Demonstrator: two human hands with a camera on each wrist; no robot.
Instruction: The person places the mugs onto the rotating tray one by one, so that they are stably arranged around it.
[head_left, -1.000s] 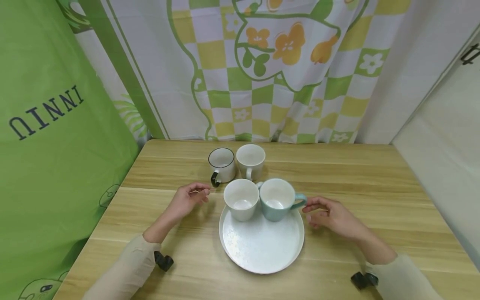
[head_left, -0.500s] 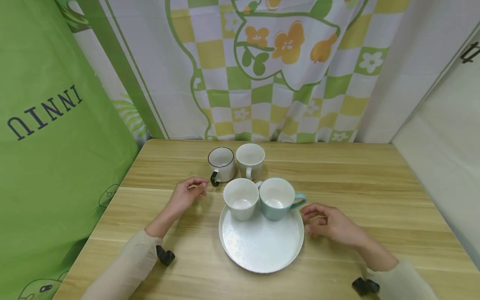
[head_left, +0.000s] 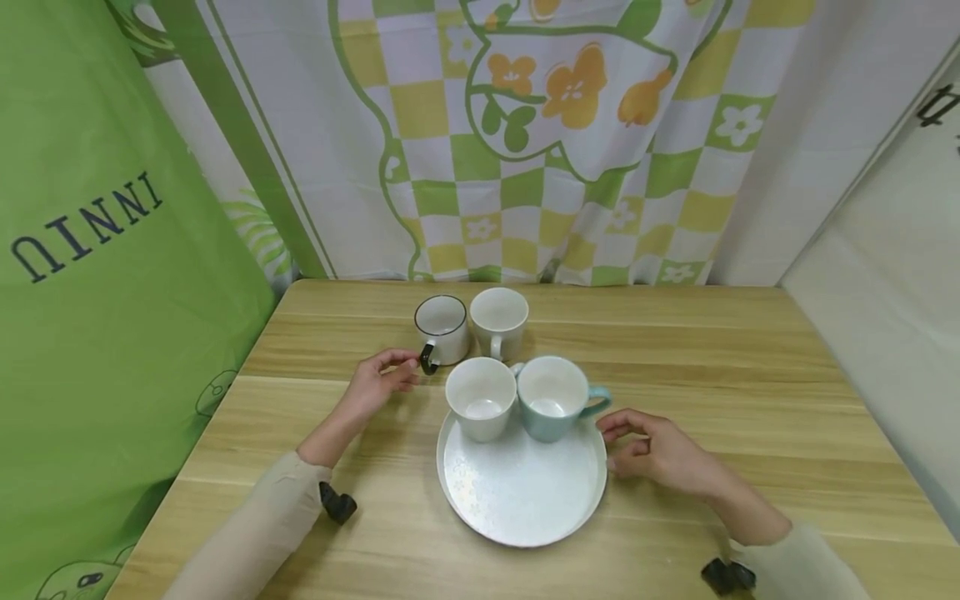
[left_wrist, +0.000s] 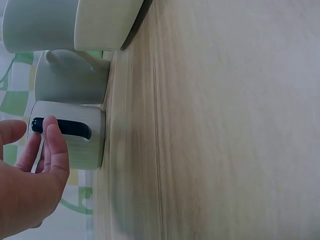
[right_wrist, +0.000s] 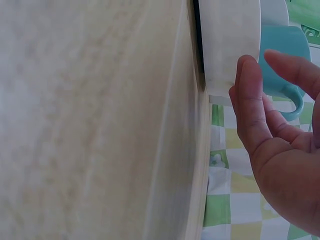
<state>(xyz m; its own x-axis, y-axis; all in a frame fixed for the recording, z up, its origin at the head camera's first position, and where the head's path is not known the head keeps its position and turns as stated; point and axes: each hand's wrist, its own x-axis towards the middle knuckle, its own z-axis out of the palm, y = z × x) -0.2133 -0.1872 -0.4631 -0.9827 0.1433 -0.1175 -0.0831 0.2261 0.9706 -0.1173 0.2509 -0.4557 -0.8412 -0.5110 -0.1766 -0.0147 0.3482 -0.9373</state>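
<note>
My left hand (head_left: 377,382) is beside the black handle (left_wrist: 72,128) of a white mug with a dark rim (head_left: 450,343). Its thumb and fingers stay apart, and the fingertips overlap the handle in the left wrist view; whether they touch it I cannot tell. At the right edge of a round white tray (head_left: 525,500) is my right hand (head_left: 667,454), fingers loosely bent, thumb apart. Contact with the tray's rim is unclear. Standing on the tray's far part are a white cup (head_left: 480,417) and a teal mug (head_left: 551,417), whose handle points right, above the right hand.
Another white cup (head_left: 501,321) stands behind the tray, close to the dark-rimmed mug, its handle facing forward. The wooden table (head_left: 712,350) ends at a patterned curtain (head_left: 480,167) at the back. Green fabric (head_left: 112,333) hangs along the left side.
My left hand first draws back slightly from the black handle, then moves right up to it. My right hand has dropped from beside the teal mug's handle to the tray's right rim.
</note>
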